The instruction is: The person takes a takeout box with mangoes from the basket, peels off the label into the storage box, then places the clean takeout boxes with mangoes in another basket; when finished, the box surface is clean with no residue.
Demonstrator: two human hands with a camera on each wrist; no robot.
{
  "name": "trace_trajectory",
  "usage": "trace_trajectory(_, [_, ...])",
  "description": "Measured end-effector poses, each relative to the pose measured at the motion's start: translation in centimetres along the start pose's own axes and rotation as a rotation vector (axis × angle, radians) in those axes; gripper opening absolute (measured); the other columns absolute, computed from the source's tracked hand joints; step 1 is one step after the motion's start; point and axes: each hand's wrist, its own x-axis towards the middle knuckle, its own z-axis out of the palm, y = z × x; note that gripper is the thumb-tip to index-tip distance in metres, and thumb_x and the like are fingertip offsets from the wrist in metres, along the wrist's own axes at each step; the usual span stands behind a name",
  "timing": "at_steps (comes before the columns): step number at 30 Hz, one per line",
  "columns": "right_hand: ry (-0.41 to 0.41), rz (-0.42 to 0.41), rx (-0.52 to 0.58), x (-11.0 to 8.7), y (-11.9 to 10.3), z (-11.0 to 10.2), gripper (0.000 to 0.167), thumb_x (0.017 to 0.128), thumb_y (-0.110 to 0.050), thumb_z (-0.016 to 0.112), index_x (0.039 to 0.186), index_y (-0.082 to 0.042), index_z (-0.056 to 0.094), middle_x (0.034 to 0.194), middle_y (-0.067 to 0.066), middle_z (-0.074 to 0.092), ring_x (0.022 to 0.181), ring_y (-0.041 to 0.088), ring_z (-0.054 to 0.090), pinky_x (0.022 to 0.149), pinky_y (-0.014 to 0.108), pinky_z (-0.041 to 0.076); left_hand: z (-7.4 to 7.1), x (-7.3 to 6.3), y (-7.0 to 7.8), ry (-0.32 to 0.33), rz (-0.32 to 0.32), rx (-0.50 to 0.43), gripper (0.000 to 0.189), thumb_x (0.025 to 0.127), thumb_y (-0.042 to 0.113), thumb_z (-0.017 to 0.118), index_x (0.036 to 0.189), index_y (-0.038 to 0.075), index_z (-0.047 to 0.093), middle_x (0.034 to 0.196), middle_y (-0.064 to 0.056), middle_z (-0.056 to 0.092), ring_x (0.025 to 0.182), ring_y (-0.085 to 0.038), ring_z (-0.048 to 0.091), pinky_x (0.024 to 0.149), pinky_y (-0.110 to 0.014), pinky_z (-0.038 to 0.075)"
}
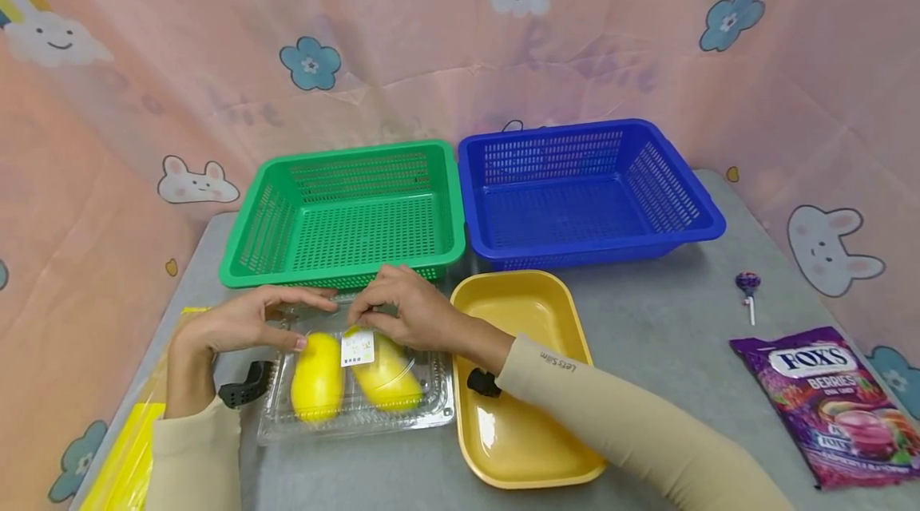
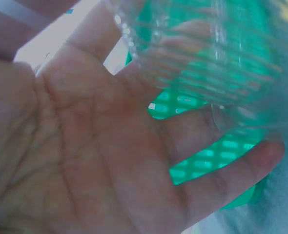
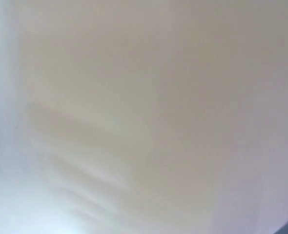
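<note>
A clear plastic clamshell box [image 1: 359, 421] with a ridged rim sits in front of the green basket, two yellow mangoes [image 1: 317, 378] inside. A white printed label [image 1: 358, 348] is stuck on its lid. At the box's left back corner, my left hand [image 1: 240, 321] has its fingers extended, thumb tip over the left mango. In the left wrist view its fingers spread beside the ridged plastic. My right hand [image 1: 413, 310] bends over the lid, fingertips right at the label's back edge; I cannot tell whether they pinch anything. Only blurred pale fabric fills the right wrist view.
Behind stand a green basket [image 1: 240, 255] and a blue basket [image 1: 596, 248]. A yellow tray [image 1: 528, 447] lies under my right forearm. On the right are a lollipop [image 1: 748, 284] and a purple candy bag [image 1: 826, 407]. Yellow packaging [image 1: 132, 447] lies at the left edge.
</note>
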Motion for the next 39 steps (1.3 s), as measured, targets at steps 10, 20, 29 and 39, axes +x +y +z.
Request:
trace_trajectory(10, [0.017, -0.022, 0.239, 0.0, 0.2, -0.3, 0.008, 0.095, -0.008, 0.070, 0.096, -0.009, 0.078, 0.095, 0.000, 0.079, 0.083, 0.006, 0.055, 0.083, 0.033, 0.045, -0.1, 0.0, 0.1, 0.008, 0.010, 0.029, 0.049, 0.094, 0.014, 0.073, 0.142, 0.013, 0.060, 0.158, -0.021, 0.042, 0.129, 0.014, 0.047, 0.100, -0.029, 0.053])
trace_trajectory(20, [-0.025, 0.103, 0.481, -0.3, -0.1, -0.9, 0.010, 0.098, -0.002, 0.064, 0.099, 0.000, 0.074, 0.096, 0.013, 0.075, 0.087, 0.006, 0.063, 0.083, 0.026, 0.053, -0.1, -0.1, 0.1, 0.004, -0.030, 0.009, 0.050, 0.094, 0.014, 0.073, 0.143, 0.013, 0.059, 0.160, -0.021, 0.040, 0.132, 0.004, 0.051, 0.097, -0.029, 0.055])
trace_trajectory(29, [-0.065, 0.222, 0.488, -1.1, -1.5, -3.5, 0.009, 0.099, -0.004, 0.064, 0.103, -0.003, 0.072, 0.094, 0.011, 0.073, 0.079, 0.005, 0.062, 0.078, 0.026, 0.056, -0.2, -0.4, 0.2, 0.003, -0.026, 0.014, 0.051, 0.095, 0.014, 0.071, 0.143, 0.004, 0.057, 0.160, -0.023, 0.039, 0.136, -0.025, 0.055, 0.094, -0.028, 0.056])
trace_trajectory(39, [-0.220, 0.326, 0.209, -5.7, -0.5, -11.8, 0.006, 0.095, -0.013, 0.072, 0.101, -0.014, 0.073, 0.089, -0.003, 0.070, 0.081, 0.014, 0.061, 0.081, 0.030, 0.057, -0.2, -0.8, 0.2, 0.048, -0.005, 0.073, 0.049, 0.095, 0.015, 0.072, 0.142, 0.011, 0.060, 0.157, -0.020, 0.044, 0.129, -0.005, 0.059, 0.095, -0.026, 0.055])
